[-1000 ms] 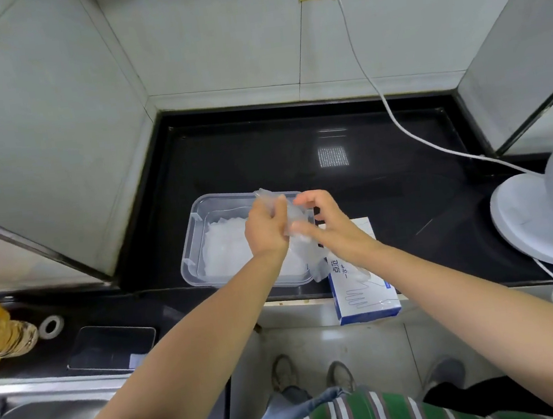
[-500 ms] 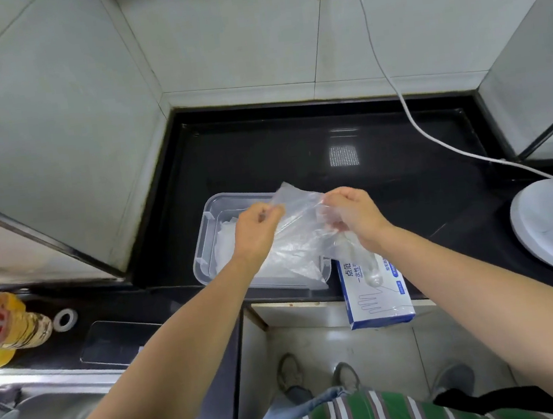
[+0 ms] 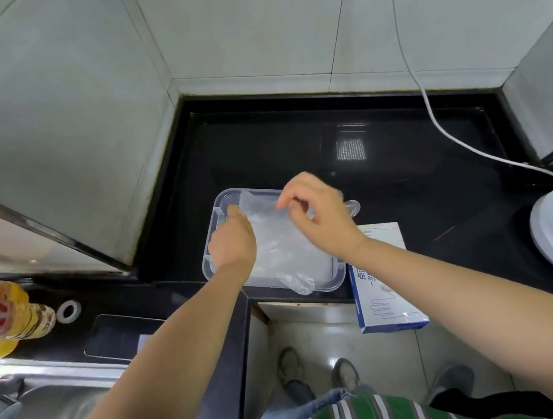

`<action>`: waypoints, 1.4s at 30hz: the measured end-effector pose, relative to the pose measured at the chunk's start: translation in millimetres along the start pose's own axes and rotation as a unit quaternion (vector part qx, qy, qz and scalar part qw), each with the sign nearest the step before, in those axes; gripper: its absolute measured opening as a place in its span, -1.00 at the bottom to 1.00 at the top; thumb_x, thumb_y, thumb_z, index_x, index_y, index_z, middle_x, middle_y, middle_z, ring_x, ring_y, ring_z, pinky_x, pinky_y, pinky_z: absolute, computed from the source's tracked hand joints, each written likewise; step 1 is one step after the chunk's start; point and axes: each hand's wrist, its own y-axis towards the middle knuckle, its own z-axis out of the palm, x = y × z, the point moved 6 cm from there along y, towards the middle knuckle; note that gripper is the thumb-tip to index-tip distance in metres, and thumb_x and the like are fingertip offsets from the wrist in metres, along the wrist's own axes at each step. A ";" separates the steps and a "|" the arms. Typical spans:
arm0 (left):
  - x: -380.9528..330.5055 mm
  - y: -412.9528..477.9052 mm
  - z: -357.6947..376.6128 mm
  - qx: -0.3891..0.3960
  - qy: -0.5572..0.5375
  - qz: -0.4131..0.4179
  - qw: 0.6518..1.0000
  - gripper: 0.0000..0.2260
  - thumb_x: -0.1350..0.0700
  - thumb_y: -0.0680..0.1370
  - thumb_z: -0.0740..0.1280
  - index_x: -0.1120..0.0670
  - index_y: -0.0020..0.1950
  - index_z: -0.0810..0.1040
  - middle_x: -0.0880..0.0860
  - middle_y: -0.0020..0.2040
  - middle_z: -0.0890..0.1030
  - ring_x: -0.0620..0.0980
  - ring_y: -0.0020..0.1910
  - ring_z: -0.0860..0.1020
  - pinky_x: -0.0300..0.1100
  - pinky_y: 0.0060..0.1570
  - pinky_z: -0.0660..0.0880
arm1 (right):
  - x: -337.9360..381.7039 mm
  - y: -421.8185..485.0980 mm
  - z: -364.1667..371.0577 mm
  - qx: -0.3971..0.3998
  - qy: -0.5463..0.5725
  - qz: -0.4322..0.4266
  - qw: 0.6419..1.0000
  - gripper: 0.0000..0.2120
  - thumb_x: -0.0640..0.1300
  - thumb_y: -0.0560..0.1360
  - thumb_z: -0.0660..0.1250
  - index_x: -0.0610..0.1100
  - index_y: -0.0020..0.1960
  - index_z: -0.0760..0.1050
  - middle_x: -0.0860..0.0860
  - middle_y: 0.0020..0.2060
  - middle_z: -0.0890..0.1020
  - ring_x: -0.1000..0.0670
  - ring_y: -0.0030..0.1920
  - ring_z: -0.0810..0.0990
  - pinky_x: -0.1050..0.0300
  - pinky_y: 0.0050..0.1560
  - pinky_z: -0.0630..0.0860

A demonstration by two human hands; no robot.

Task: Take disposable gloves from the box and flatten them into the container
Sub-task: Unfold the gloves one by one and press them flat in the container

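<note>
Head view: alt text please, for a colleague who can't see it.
The left hand and right hand each pinch the far edge of a clear disposable glove spread over a clear plastic container on a black counter. A blue-and-white glove box lies right of the container, overhanging the counter's front edge.

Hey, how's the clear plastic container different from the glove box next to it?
The container is see-through plastic; the glove box is opaque, white and blue with print. The container sits wholly on the black counter; the glove box juts past its front edge. The container is open-topped, with a glove spread over it; the glove box's top is partly hidden by a forearm. Both are rectangular, side by side.
</note>
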 end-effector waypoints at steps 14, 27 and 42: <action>-28.7 4.3 8.2 -0.057 0.111 0.219 0.968 -0.66 0.28 0.52 0.29 0.10 0.28 0.39 0.10 0.20 0.44 0.03 0.12 0.43 -0.18 0.10 0.43 | -92.0 -34.8 92.2 0.402 -0.174 0.289 0.851 -0.38 -0.19 0.60 0.26 0.01 0.58 0.10 -0.10 0.40 0.22 -0.10 0.17 0.53 0.09 0.27 0.46; 17.7 21.0 73.4 0.302 -0.041 0.021 0.952 -0.43 0.10 0.58 0.32 -0.03 0.51 0.12 0.14 0.26 0.44 0.12 0.17 0.48 -0.09 0.10 0.49 | -113.4 -34.4 80.6 0.340 -0.125 0.376 0.853 -0.45 -0.28 0.58 0.26 -0.08 0.52 0.22 -0.13 0.33 0.43 -0.17 0.23 0.52 0.04 0.17 0.58; 14.0 8.6 79.8 0.379 0.040 0.031 0.924 -0.15 0.07 0.52 0.42 -0.13 0.58 -0.13 0.18 0.55 0.02 0.24 0.45 0.23 0.07 0.28 0.44 | -103.1 -64.5 94.5 0.515 -0.178 0.339 0.767 -0.69 -0.17 0.60 0.18 -0.17 0.31 0.50 -0.09 0.23 0.56 -0.09 0.19 0.53 0.06 0.24 0.48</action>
